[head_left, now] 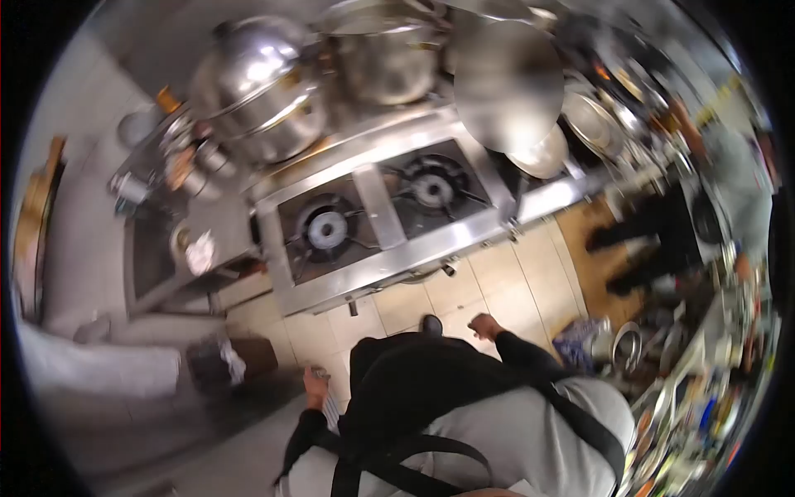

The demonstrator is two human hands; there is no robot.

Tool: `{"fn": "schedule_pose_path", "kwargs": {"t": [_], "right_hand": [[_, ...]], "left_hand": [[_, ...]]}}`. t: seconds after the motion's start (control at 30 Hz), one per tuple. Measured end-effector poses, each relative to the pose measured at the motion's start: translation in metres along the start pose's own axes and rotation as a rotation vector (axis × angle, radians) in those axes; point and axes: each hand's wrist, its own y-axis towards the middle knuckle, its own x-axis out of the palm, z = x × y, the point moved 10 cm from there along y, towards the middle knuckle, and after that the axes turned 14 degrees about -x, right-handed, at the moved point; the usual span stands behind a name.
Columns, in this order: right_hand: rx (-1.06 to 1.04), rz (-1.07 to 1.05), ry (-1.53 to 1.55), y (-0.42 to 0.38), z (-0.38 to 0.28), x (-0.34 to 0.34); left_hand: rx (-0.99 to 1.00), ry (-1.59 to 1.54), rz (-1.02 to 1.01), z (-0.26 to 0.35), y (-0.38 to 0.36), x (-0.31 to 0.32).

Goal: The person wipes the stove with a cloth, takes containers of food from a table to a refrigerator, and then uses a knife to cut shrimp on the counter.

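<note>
My left hand hangs low beside my dark apron, above the floor. Its fingers are curled, and a small greyish thing shows at them, too blurred to name. On the other side of the apron, my right hand is held out over the tiles, fingers loosely bent and apart, with nothing visible in it. Neither hand touches the steel stove in front of me. Its left burner and right burner have no pots on them.
Behind the burners stand a lidded steel pot and another large pot. A dark bin is at the left. At right, a person stands near crowded shelves. A round blur hides part of the back.
</note>
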Motion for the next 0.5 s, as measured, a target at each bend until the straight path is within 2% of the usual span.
{"fn": "schedule_pose_path", "kwargs": {"t": [0.03,0.07,0.1,0.13,0.17,0.2,0.23,0.3,0.37,0.4,0.43,0.47,0.5], "right_hand": [[0.190,0.022,0.285,-0.005,0.019,0.000],[-0.179,-0.019,-0.363,0.001,-0.008,-0.015],[-0.370,0.176,-0.479,-0.009,-0.035,-0.045],[-0.015,0.194,0.239,-0.001,0.011,-0.041],[-0.306,0.295,-0.186,-0.004,-0.012,-0.059],[-0.272,0.359,0.108,0.000,-0.009,-0.072],[-0.203,0.417,0.411,0.001,-0.004,-0.075],[-0.044,0.504,0.558,0.009,0.040,-0.050],[0.079,0.358,0.511,0.017,0.031,-0.047],[0.224,0.474,0.638,0.018,0.036,-0.046],[0.520,0.667,0.661,-0.005,-0.002,-0.075],[0.516,0.764,0.498,0.005,0.000,-0.081],[0.517,0.861,0.337,0.010,-0.003,-0.084]], "left_hand": [[-0.064,0.071,-0.010,-0.013,0.018,0.005],[-0.139,0.128,-0.018,-0.029,0.025,0.009],[-0.124,0.188,-0.013,-0.016,0.021,0.009],[-0.150,0.233,-0.043,0.005,0.016,0.011],[-0.042,0.311,0.016,0.040,0.009,0.007],[-0.050,0.268,-0.028,0.069,0.004,0.001],[0.033,0.281,-0.040,0.075,0.023,0.004],[0.089,0.248,-0.040,0.114,0.037,-0.007],[0.175,0.131,0.053,0.140,0.066,-0.021],[0.168,0.113,0.064,0.148,0.081,-0.025],[0.211,-0.031,0.109,0.160,0.090,-0.038],[0.256,-0.168,0.150,0.184,0.091,-0.061],[0.291,-0.142,0.216,0.206,0.086,-0.082]]}}
